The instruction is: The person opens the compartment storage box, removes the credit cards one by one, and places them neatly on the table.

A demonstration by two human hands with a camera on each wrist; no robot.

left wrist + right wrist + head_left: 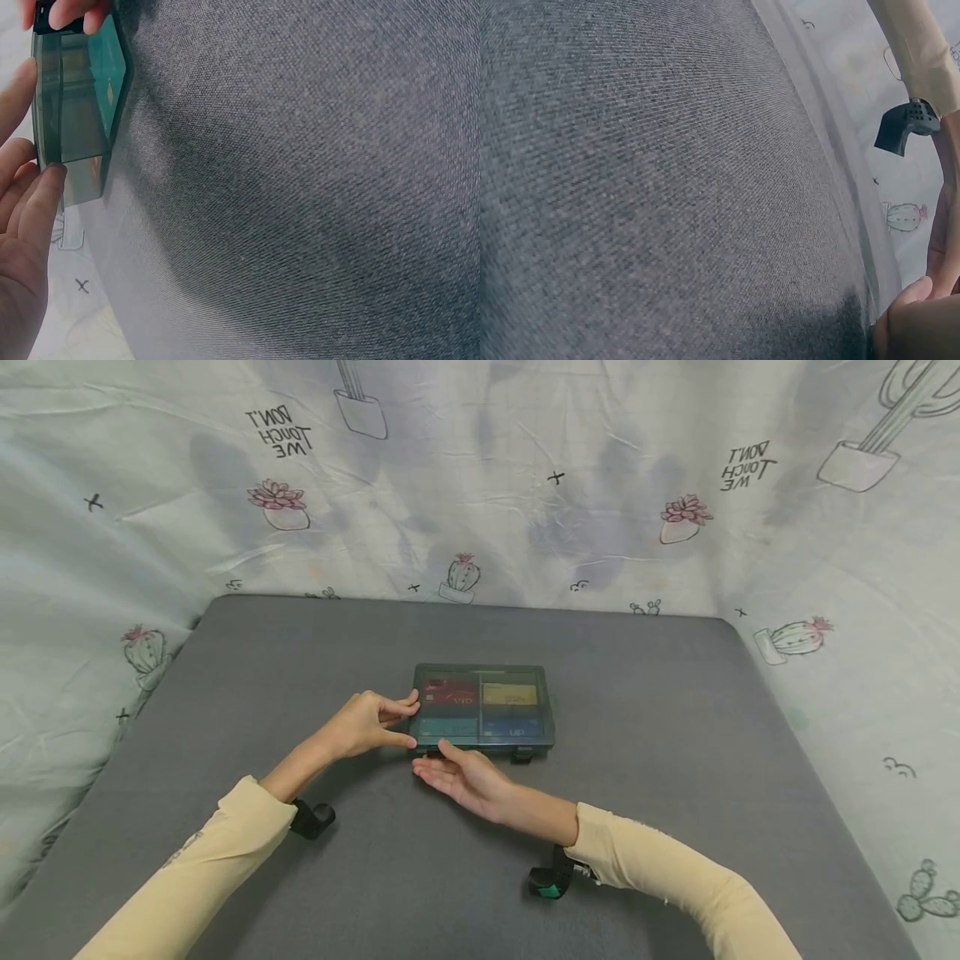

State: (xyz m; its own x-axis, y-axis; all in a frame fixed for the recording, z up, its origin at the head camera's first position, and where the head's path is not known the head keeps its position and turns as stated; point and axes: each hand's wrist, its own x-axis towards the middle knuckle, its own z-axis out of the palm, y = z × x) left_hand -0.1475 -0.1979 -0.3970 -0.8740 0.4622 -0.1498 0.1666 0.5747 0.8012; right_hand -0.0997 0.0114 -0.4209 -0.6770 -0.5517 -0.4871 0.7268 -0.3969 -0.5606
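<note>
Cloth (480, 485) printed with cacti rises behind and beside a grey table (675, 777). Cream sleeves (667, 860) reach over it from the near side. Box (480, 708), see-through and lid down, sits on the table around the middle. Left hand (367, 724) holds its left end, thumb at the front corner, fingers farther back along that side. Right hand (468, 781) is at the front edge, loosely spread, thumb on the rim and fingers just below, touching the left latch (44, 16); whether they pinch it cannot be told. Through the lid show cards: red (452, 692), yellow (510, 695), teal (447, 727), blue (513, 727). Smallest is the right latch (522, 756), which no hand touches.

A hard pull on the left latch could swing the box round, since only its left end is held. Lifting the lid with the right latch fastened might twist it, and a sudden release could jolt the cards.
</note>
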